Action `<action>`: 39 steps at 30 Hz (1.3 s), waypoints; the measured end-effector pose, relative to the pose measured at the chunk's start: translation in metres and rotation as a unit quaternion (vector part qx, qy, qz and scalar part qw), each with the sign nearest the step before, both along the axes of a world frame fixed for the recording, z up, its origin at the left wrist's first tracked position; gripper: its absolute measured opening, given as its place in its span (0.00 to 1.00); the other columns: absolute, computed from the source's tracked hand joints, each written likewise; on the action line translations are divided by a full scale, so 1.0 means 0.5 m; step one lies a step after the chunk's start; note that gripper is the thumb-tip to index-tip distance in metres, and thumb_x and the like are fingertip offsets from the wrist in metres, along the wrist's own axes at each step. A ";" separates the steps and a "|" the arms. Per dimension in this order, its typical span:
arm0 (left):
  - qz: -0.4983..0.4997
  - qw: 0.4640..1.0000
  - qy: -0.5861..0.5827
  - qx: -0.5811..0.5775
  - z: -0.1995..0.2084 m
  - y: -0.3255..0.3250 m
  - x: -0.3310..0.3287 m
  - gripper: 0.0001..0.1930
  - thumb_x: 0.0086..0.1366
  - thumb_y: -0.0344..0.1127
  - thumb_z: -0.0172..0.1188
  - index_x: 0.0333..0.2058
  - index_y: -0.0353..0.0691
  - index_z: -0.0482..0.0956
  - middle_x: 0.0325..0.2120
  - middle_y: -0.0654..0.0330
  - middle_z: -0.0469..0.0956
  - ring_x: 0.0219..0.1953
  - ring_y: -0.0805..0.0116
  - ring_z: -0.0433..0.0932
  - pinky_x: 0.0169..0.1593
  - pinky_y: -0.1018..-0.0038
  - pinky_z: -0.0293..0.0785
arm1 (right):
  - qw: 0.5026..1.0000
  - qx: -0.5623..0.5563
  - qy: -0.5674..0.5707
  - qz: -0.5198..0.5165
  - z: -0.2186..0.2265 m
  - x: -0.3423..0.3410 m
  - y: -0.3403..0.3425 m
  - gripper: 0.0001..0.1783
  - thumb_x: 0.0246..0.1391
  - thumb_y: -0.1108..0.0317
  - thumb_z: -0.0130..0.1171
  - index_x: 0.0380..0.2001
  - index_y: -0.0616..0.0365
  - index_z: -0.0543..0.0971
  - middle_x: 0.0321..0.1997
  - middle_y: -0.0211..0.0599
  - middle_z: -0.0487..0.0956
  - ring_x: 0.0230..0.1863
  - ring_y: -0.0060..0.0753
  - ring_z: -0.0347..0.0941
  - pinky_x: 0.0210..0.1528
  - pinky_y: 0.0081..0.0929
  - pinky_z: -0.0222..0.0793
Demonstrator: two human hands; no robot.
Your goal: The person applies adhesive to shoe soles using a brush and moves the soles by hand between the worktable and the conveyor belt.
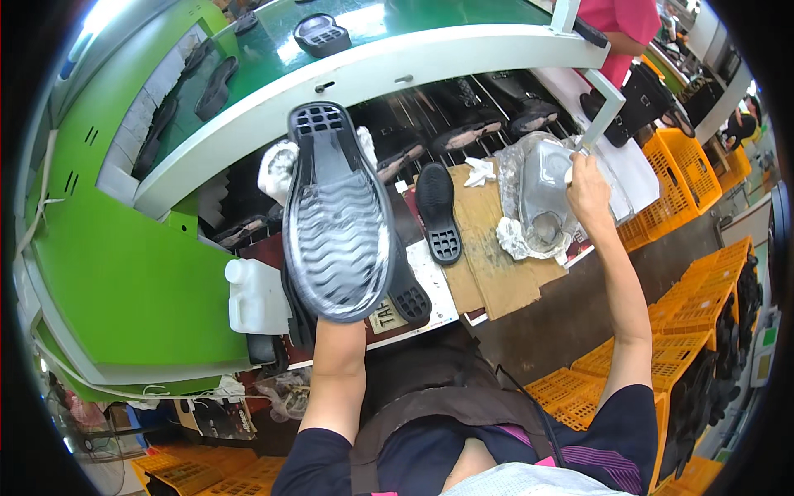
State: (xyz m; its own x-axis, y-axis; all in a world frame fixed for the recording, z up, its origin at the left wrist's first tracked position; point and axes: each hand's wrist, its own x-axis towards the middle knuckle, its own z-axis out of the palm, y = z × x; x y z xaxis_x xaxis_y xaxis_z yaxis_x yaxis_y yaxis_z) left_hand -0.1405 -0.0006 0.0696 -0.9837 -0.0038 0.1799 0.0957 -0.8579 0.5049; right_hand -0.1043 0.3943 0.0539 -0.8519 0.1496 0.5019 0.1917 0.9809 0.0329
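Note:
In front of me a large black shoe sole [339, 215] is held up, its wavy, shiny patterned face toward me. My left forearm [339, 355] goes up behind it; the sole hides most of that hand. White crumpled material [278, 169] shows at the sole's edges; whether it is a glove or cloth I cannot tell. At the right, my right hand [588, 192] has closed fingers beside a clear plastic container [542, 194]; what they grip is too small to name. Another black sole [437, 211] lies on brown cardboard [488, 269], and one more [408, 289] lies partly behind the held sole.
A white metal rail [463, 58] crosses above the bench, before a green surface [380, 21] with more soles. Black shoes [467, 124] sit on a rack underneath. A white jug [255, 298] stands left. Orange crates [678, 306] are stacked right. Someone in pink [628, 25] stands beyond.

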 end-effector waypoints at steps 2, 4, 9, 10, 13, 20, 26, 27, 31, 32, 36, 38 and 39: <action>0.016 1.000 0.017 -0.011 0.048 0.013 -0.094 0.18 0.61 0.30 0.60 0.50 0.36 0.70 0.46 0.56 0.76 0.46 0.66 0.74 0.53 0.72 0.72 | 1.000 0.018 -0.017 -0.011 -0.012 -0.032 0.000 0.14 0.48 0.76 0.51 0.41 0.60 0.69 0.35 0.51 0.73 0.34 0.53 0.76 0.32 0.45 0.73; 0.029 0.999 0.034 -0.025 0.091 -0.013 -0.146 0.18 0.61 0.30 0.59 0.50 0.36 0.70 0.46 0.56 0.76 0.46 0.66 0.74 0.53 0.72 0.72 | 0.998 0.052 -0.036 -0.018 -0.031 -0.060 0.009 0.10 0.48 0.75 0.52 0.35 0.65 0.69 0.34 0.54 0.73 0.30 0.54 0.77 0.28 0.45 0.74; 0.033 0.996 0.058 -0.051 0.133 0.015 -0.210 0.18 0.61 0.29 0.59 0.50 0.35 0.70 0.46 0.56 0.76 0.46 0.66 0.74 0.52 0.73 0.72 | 0.990 0.103 -0.097 0.007 -0.016 -0.071 0.024 0.11 0.47 0.73 0.55 0.35 0.68 0.72 0.35 0.52 0.74 0.33 0.48 0.79 0.30 0.40 0.77; 0.035 0.996 0.061 -0.057 0.139 0.015 -0.216 0.18 0.61 0.29 0.59 0.50 0.35 0.70 0.46 0.56 0.76 0.46 0.66 0.74 0.52 0.73 0.72 | 0.988 0.111 -0.106 0.033 -0.014 -0.072 0.027 0.10 0.47 0.73 0.56 0.33 0.69 0.73 0.35 0.53 0.75 0.33 0.48 0.79 0.30 0.39 0.77; 0.043 0.994 0.066 -0.074 0.143 0.012 -0.226 0.18 0.61 0.29 0.59 0.50 0.35 0.70 0.46 0.56 0.76 0.46 0.67 0.74 0.52 0.73 0.72 | 0.980 0.136 -0.126 0.069 -0.006 -0.079 0.031 0.09 0.46 0.74 0.55 0.30 0.71 0.74 0.33 0.55 0.76 0.33 0.48 0.79 0.31 0.38 0.77; 0.063 0.989 0.075 -0.113 0.148 -0.005 -0.253 0.18 0.62 0.29 0.59 0.50 0.35 0.70 0.46 0.56 0.76 0.46 0.67 0.75 0.52 0.73 0.72 | 0.973 0.131 -0.134 0.135 0.008 -0.064 0.036 0.05 0.44 0.77 0.53 0.28 0.68 0.74 0.32 0.52 0.75 0.33 0.52 0.77 0.32 0.41 0.75; 0.050 0.984 0.029 -0.166 0.069 -0.018 -0.321 0.18 0.62 0.28 0.59 0.50 0.35 0.70 0.46 0.56 0.76 0.46 0.67 0.75 0.52 0.73 0.72 | 0.963 0.134 -0.179 0.149 -0.002 -0.062 0.057 0.08 0.44 0.81 0.50 0.31 0.64 0.72 0.30 0.51 0.75 0.32 0.52 0.77 0.33 0.42 0.74; 0.040 0.983 0.011 -0.177 0.044 -0.040 -0.337 0.18 0.62 0.28 0.59 0.50 0.35 0.70 0.46 0.56 0.76 0.46 0.67 0.75 0.52 0.73 0.72 | 0.965 0.141 -0.173 0.136 -0.005 -0.070 0.073 0.08 0.44 0.81 0.49 0.31 0.64 0.72 0.29 0.50 0.75 0.32 0.51 0.76 0.32 0.42 0.73; 0.018 0.971 -0.066 -0.227 -0.083 -0.159 -0.382 0.18 0.62 0.28 0.59 0.50 0.35 0.70 0.45 0.56 0.76 0.46 0.68 0.75 0.52 0.73 0.72 | 0.964 0.133 -0.144 0.178 0.040 -0.071 0.036 0.04 0.48 0.78 0.49 0.30 0.63 0.70 0.29 0.51 0.75 0.31 0.52 0.77 0.31 0.42 0.74; 0.016 0.968 -0.077 -0.237 -0.109 -0.149 -0.364 0.18 0.62 0.28 0.59 0.51 0.35 0.70 0.45 0.56 0.76 0.46 0.68 0.75 0.52 0.73 0.72 | 0.966 0.112 -0.140 0.188 0.053 -0.063 0.014 0.05 0.48 0.77 0.49 0.31 0.62 0.71 0.29 0.50 0.75 0.32 0.52 0.77 0.32 0.42 0.74; 0.020 0.957 -0.103 -0.271 -0.171 -0.159 -0.277 0.18 0.62 0.28 0.58 0.51 0.35 0.70 0.45 0.56 0.76 0.45 0.68 0.75 0.52 0.74 0.72 | 0.954 -0.013 -0.095 0.284 0.054 -0.011 -0.100 0.09 0.50 0.74 0.52 0.37 0.58 0.73 0.31 0.45 0.75 0.32 0.50 0.76 0.33 0.40 0.73; 0.022 0.953 -0.107 -0.281 -0.185 -0.134 -0.223 0.18 0.62 0.28 0.58 0.51 0.35 0.70 0.45 0.56 0.76 0.45 0.68 0.75 0.52 0.74 0.72 | 0.945 -0.037 -0.104 0.307 0.022 0.019 -0.157 0.09 0.51 0.70 0.55 0.38 0.56 0.74 0.30 0.41 0.74 0.32 0.47 0.76 0.33 0.38 0.74; 0.026 0.952 -0.109 -0.286 -0.193 -0.124 -0.196 0.18 0.62 0.28 0.58 0.51 0.35 0.70 0.45 0.56 0.76 0.45 0.68 0.75 0.52 0.74 0.72 | 0.938 -0.057 -0.117 0.322 -0.003 0.028 -0.185 0.10 0.53 0.68 0.55 0.39 0.56 0.75 0.31 0.40 0.74 0.32 0.45 0.76 0.33 0.39 0.74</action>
